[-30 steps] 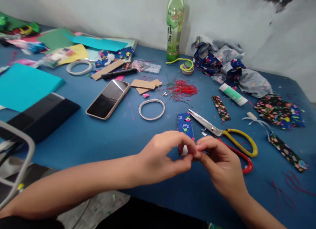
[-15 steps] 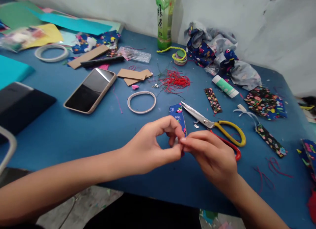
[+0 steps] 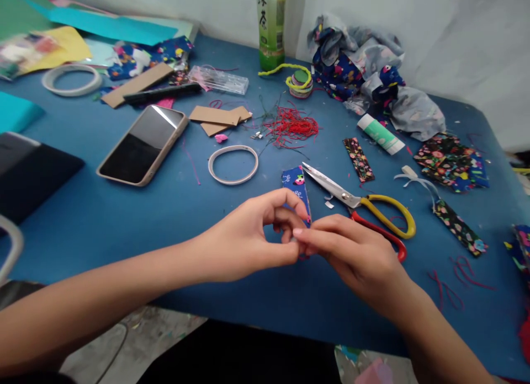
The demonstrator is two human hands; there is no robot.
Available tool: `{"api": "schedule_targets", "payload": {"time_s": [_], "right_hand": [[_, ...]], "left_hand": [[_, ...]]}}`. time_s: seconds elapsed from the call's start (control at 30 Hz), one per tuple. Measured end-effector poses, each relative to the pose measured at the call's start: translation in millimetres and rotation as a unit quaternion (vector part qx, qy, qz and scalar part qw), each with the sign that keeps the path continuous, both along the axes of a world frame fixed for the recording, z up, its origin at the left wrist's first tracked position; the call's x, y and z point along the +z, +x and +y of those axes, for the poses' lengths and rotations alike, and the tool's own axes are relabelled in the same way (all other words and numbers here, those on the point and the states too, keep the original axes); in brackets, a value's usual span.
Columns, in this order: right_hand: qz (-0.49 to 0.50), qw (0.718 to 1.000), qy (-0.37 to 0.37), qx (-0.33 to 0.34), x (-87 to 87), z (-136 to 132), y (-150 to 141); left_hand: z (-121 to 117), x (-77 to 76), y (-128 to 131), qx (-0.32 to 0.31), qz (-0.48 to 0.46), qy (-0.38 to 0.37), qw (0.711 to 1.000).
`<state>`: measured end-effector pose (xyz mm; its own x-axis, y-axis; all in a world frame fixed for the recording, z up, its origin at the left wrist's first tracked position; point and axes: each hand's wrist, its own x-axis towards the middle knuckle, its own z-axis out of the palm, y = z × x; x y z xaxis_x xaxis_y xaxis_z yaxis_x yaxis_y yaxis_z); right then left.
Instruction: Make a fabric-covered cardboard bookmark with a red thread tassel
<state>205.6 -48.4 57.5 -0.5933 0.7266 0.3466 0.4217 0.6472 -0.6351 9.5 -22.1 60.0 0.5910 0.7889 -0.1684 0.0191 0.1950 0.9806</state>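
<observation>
Above the near part of the table, my left hand (image 3: pixel 256 235) curls its fingers and thumb into a ring and meets my right hand (image 3: pixel 360 257), whose fingertips are pinched together. Something small with a reddish edge shows just below the joined fingertips; what it is I cannot make out. Just beyond them lies a blue patterned fabric strip (image 3: pixel 295 181), its lower end partly covered by my left fingers. To the right, scissors (image 3: pixel 331 186) with one yellow and one red handle rest partly open, close behind my right hand.
A tape roll (image 3: pixel 211 164), a phone (image 3: pixel 143 144), cardboard strips (image 3: pixel 215 116) and red threads (image 3: pixel 293 123) lie beyond my hands. At right are a glue stick (image 3: pixel 380 133), a black floral bookmark (image 3: pixel 459 227) and crumpled fabric (image 3: pixel 418 111). A green bottle (image 3: pixel 272 33) stands at the wall.
My view has tilted slightly, so the table things sit a little higher in it. My right fingertips have shifted slightly left against my left hand; a pale bit seen between the fingers is now hidden.
</observation>
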Motion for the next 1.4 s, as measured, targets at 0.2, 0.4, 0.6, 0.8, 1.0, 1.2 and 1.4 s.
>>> {"api": "schedule_targets", "payload": {"time_s": [0.2,0.4,0.6,0.8,1.0,1.2,1.4], "right_hand": [[0.021,0.999,-0.03,-0.001,-2.3,3.3,1.7],[0.052,0.998,-0.016,-0.019,-6.8,4.1,2.4],[0.031,0.999,-0.009,-0.042,-6.8,2.6,4.0],[0.001,1.0,0.009,-0.02,-9.8,2.4,4.5],[-0.035,0.998,0.048,0.005,-12.4,1.8,4.0],[-0.071,0.995,0.066,0.027,-13.9,2.3,5.7],[-0.089,0.993,0.071,0.03,-16.0,2.5,8.3]], "left_hand": [[3.5,-1.0,-0.9,-0.023,0.018,0.002,1.0],[5.1,-1.5,-1.5,-0.015,0.005,-0.024,1.0],[5.5,-3.0,-0.2,0.018,-0.001,-0.032,0.999],[4.4,-4.0,-0.6,0.025,0.011,0.023,0.999],[4.7,-6.0,-1.6,0.016,0.014,-0.022,1.0],[9.1,-8.8,-3.3,-0.016,0.013,-0.11,0.994],[12.1,-10.4,-2.8,-0.017,-0.011,-0.157,0.987]]}}
